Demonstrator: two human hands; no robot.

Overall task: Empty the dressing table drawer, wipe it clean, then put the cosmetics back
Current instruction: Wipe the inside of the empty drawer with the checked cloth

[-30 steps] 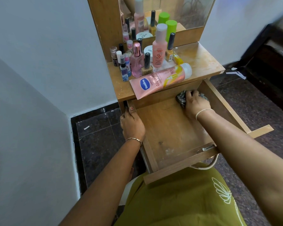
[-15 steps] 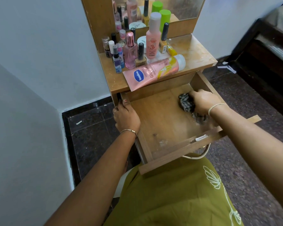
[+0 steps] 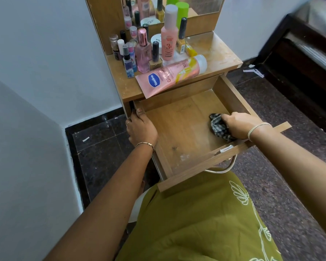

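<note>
The wooden drawer (image 3: 181, 129) of the dressing table is pulled out, with nothing in it but a cloth. My right hand (image 3: 240, 125) presses a dark checked cloth (image 3: 217, 126) onto the drawer floor near the front right corner. My left hand (image 3: 141, 127) grips the drawer's left side wall. On the table top (image 3: 218, 53) stand several cosmetics: a tall pink bottle (image 3: 168, 40), a pink perfume bottle (image 3: 143, 51), nail polish bottles (image 3: 155, 57). A pink Vaseline tube (image 3: 169, 75) lies on its side at the front edge, overhanging the drawer.
A mirror (image 3: 177, 8) stands behind the bottles. White walls close in on the left. Dark tiled floor (image 3: 98, 147) lies below, and a dark bed frame (image 3: 299, 53) stands at the right. My green garment (image 3: 196, 223) fills the lower foreground under the drawer front.
My right hand has dragged the cloth from the drawer's back right corner toward its front right. My left hand has stayed on the left wall.
</note>
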